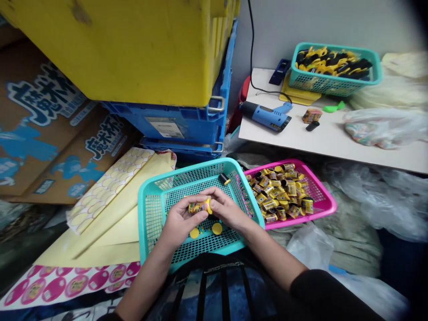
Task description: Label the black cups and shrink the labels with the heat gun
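Both hands meet above a teal plastic basket (143, 223). My left hand (179, 218) is closed round the body of a small yellow labelled canister (199, 207). At the canister's right end, my right hand (227, 209) pinches the yellow end between thumb and fingers. Below them in the basket lie two flat yellow discs, the right one (217, 228) larger in view, with several tiny coloured bits between. A black tube with a yellow end (224, 179) rests near the basket's far right corner.
A pink basket (329, 205) full of yellow labelled canisters stands to the right. On the white table (261, 129) are a blue heat gun (265, 117) and a teal basket (377, 73) of black and yellow parts. Yellow and blue crates (150, 58) rise ahead; sticker sheets (76, 285) lie left.
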### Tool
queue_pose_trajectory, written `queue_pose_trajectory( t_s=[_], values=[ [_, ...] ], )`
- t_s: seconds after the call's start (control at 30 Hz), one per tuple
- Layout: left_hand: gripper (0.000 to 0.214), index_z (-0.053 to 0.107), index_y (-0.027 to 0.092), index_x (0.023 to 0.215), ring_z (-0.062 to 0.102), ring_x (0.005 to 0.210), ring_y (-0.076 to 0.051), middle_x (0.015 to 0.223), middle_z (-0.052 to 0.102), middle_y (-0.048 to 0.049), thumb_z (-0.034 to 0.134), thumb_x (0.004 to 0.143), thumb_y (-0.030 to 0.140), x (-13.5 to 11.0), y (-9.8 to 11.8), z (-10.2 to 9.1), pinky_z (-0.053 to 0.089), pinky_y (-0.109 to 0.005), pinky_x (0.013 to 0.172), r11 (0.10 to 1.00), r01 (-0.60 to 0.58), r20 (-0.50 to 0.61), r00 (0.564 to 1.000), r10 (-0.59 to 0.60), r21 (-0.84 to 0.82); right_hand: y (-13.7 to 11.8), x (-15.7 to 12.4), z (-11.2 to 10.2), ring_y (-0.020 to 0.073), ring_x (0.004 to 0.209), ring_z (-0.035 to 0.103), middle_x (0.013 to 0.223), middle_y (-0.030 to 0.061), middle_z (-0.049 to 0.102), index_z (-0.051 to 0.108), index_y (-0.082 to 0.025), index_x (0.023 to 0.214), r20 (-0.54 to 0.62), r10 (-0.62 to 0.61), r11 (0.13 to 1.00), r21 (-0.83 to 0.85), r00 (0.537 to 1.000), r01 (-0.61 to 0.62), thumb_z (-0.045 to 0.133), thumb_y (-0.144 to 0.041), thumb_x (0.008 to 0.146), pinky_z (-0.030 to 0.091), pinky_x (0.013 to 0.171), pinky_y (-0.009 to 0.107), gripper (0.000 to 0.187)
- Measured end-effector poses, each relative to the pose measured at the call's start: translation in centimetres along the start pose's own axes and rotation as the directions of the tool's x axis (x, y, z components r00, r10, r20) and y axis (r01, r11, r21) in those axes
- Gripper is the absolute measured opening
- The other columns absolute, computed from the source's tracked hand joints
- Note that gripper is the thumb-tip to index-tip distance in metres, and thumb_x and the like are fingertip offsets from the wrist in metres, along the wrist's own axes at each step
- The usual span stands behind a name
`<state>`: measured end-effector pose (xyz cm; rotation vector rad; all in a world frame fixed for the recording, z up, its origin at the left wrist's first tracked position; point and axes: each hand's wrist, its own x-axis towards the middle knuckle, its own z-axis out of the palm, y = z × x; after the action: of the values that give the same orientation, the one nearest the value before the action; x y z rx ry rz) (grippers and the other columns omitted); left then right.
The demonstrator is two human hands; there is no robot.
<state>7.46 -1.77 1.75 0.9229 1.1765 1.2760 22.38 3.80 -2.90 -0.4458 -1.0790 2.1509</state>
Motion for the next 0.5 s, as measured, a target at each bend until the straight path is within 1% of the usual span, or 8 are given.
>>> queue_pose_trajectory(
  t_s=[0.1, 0.17, 0.27, 0.33, 0.4, 0.43, 0.5],
  values=[
    [0.024, 0.075, 0.024, 0.093, 0.069, 0.082, -0.014, 0.096, 0.075, -0.0026, 0.082, 0.070, 0.024, 0.0, -0.1, -0.1, 0.055, -0.023, 0.075, 1.000, 0.016, -0.022, 1.000, -0.016, -0.009, 0.0, 0.2, 0.2, 0.0118, 0.089, 0.056, 0.098, 0.0033, 0.058, 0.056, -0.019, 0.111, -0.021, -0.013, 0.999, -0.046, 1.000, 0.012, 0.069, -0.050, 0.085, 0.045, 0.081, 0.024, 0.043],
    [0.024, 0.075, 0.024, 0.093, 0.068, 0.084, -0.014, 0.097, 0.074, -0.0024, 0.082, 0.070, 0.024, -0.1, -0.3, -0.2, 0.054, -0.023, 0.076, 1.000, 0.017, -0.026, 1.000, -0.018, -0.002, 0.0, 0.3, 0.2, 0.0126, 0.090, 0.057, 0.098, 0.0033, 0.058, 0.055, -0.019, 0.110, -0.026, -0.017, 0.997, -0.077, 1.000, 0.015, 0.070, -0.051, 0.084, 0.046, 0.081, 0.025, 0.043],
    [0.024, 0.073, 0.023, 0.094, 0.066, 0.086, -0.015, 0.098, 0.073, -0.0027, 0.081, 0.072, 0.025, -0.2, -0.6, -0.2, 0.052, -0.023, 0.077, 1.000, 0.028, -0.003, 1.000, -0.028, 0.009, 0.3, 0.4, -0.1, 0.0128, 0.089, 0.057, 0.098, 0.0032, 0.058, 0.055, -0.019, 0.110, -0.020, -0.008, 0.997, -0.079, 1.000, 0.006, 0.071, -0.051, 0.083, 0.047, 0.081, 0.026, 0.045],
    [0.024, 0.070, 0.023, 0.097, 0.063, 0.082, -0.013, 0.098, 0.070, -0.0022, 0.078, 0.076, 0.029, -0.3, -0.8, -0.1, 0.051, -0.024, 0.075, 0.998, 0.051, 0.008, 0.999, -0.051, -0.031, 0.3, 0.2, -0.3, 0.0131, 0.089, 0.057, 0.104, 0.0046, 0.057, 0.053, -0.020, 0.114, -0.009, -0.010, 0.998, -0.054, 1.000, 0.010, 0.065, -0.054, 0.086, 0.048, 0.080, 0.026, 0.045],
    [0.023, 0.066, 0.024, 0.102, 0.060, 0.079, -0.012, 0.098, 0.067, -0.0017, 0.072, 0.082, 0.034, -0.4, -0.9, 0.0, 0.049, -0.024, 0.073, 0.991, 0.072, 0.004, 0.997, -0.072, -0.111, 0.0, -0.1, -0.5, 0.0151, 0.097, 0.057, 0.115, 0.0072, 0.054, 0.049, -0.021, 0.122, 0.001, -0.042, 0.997, -0.066, 0.999, 0.042, 0.057, -0.057, 0.091, 0.050, 0.083, 0.029, 0.048],
    [0.023, 0.064, 0.024, 0.103, 0.058, 0.079, -0.012, 0.099, 0.066, -0.0015, 0.070, 0.084, 0.035, -0.4, -1.0, 0.1, 0.048, -0.024, 0.073, 0.985, 0.079, 0.003, 0.997, -0.079, -0.153, -0.2, -0.3, -0.6, 0.0163, 0.102, 0.057, 0.122, 0.0083, 0.051, 0.047, -0.022, 0.125, 0.004, -0.069, 0.992, -0.109, 0.998, 0.070, 0.056, -0.057, 0.091, 0.050, 0.085, 0.030, 0.050],
    [0.022, 0.060, 0.025, 0.105, 0.057, 0.083, -0.013, 0.100, 0.064, -0.0015, 0.066, 0.087, 0.036, -0.4, -1.0, 0.3, 0.046, -0.024, 0.074, 0.972, 0.107, 0.022, 0.994, -0.105, -0.209, -0.7, -0.7, -0.5, 0.0186, 0.111, 0.054, 0.128, 0.0092, 0.048, 0.046, -0.023, 0.127, 0.009, -0.153, 0.948, -0.282, 0.988, 0.150, 0.062, -0.053, 0.088, 0.049, 0.091, 0.034, 0.052]
  ],
)
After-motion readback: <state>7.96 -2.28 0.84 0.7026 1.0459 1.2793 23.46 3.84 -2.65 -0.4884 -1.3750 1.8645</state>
